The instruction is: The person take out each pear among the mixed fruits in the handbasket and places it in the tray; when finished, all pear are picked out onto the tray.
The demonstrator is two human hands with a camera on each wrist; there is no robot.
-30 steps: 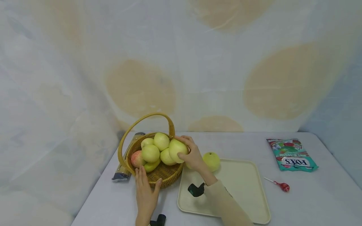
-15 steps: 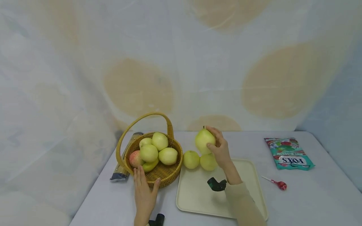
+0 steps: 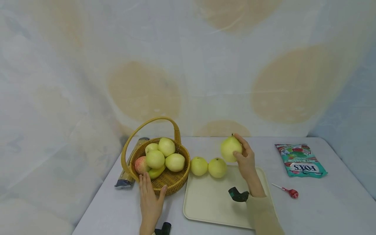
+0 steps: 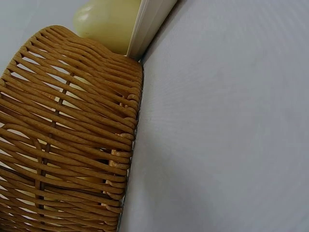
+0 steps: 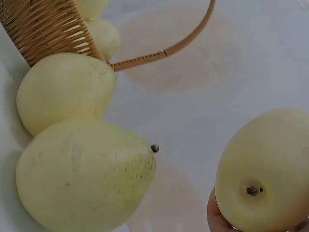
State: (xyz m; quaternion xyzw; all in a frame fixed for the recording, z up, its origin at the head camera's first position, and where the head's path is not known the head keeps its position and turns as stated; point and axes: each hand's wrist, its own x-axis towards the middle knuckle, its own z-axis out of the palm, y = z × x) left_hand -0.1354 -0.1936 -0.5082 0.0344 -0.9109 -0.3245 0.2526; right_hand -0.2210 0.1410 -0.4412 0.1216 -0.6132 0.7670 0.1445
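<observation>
My right hand grips a yellow-green pear, stem up, raised over the far right part of the cream tray. In the right wrist view that pear shows its base. Two more pears stand side by side at the tray's far left, one pear by the basket and another pear to its right. My left hand rests with straight fingers at the near rim of the wicker basket. Inside are several yellow-green fruits, a red apple and a banana.
The basket's tall handle arches over its far side. Behind it on the left lies a long gold packet. Right of the tray are a red lollipop and a green candy bag. A patterned cloth hangs behind the table.
My right hand has lifted the pear out of the basket and carried it rightward past the two pears on the tray. The left hand has stayed at the basket's rim.
</observation>
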